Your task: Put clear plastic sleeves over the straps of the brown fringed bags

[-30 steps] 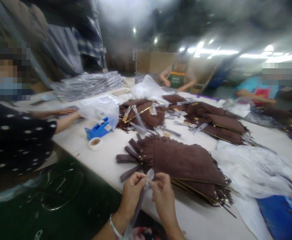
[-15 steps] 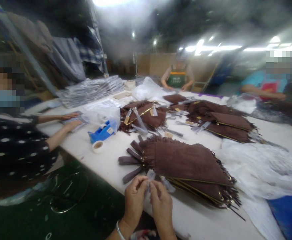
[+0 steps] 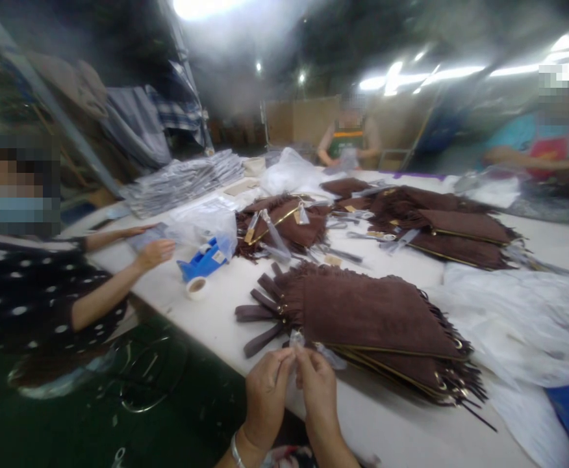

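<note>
My left hand (image 3: 264,397) and my right hand (image 3: 317,392) meet at the near edge of the white table (image 3: 206,312). Both pinch a small clear plastic sleeve (image 3: 295,340) between the fingertips. A silver bangle sits on my left wrist. Just beyond my hands lies a stack of brown suede fringed bags (image 3: 372,318) with gold zips, their brown straps (image 3: 260,315) sticking out to the left.
More brown bags (image 3: 284,224) and a further pile (image 3: 440,227) lie mid-table. A blue tape dispenser (image 3: 204,260) and a tape roll (image 3: 197,286) sit left. White wrapping (image 3: 523,312) is at right. A person in a dotted top (image 3: 36,305) handles a packet; other people stand at the far side.
My hands have drawn closer together and the plastic sleeve is pulled shorter between my fingertips. The person at left has lifted a hand off the table. The view has shifted slightly.
</note>
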